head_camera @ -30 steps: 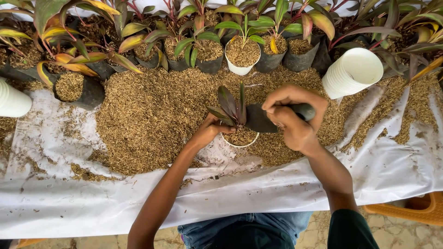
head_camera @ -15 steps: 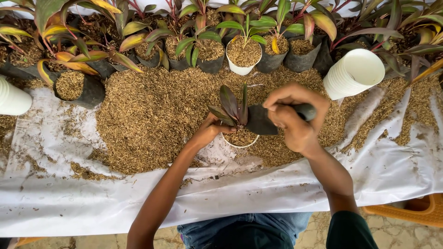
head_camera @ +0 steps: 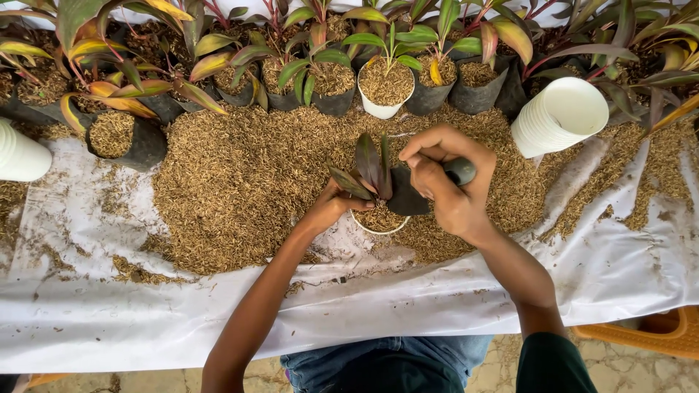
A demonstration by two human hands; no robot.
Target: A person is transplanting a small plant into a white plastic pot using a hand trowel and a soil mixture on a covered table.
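A small plant (head_camera: 370,169) with dark red-green leaves stands in a white cup (head_camera: 377,223) filled with rice husk. My left hand (head_camera: 331,206) grips the cup's left side at the plant's base. My right hand (head_camera: 445,183) is shut on a dark scoop (head_camera: 419,191) tipped over the cup's right side. Both hands rest on a large heap of rice husk (head_camera: 240,185) spread on a white sheet (head_camera: 102,306).
A row of potted plants in black bags (head_camera: 320,80) and one white cup (head_camera: 384,94) lines the far edge. A stack of white cups (head_camera: 557,116) lies at the right, another (head_camera: 18,153) at the left edge. An orange chair (head_camera: 655,331) shows at lower right.
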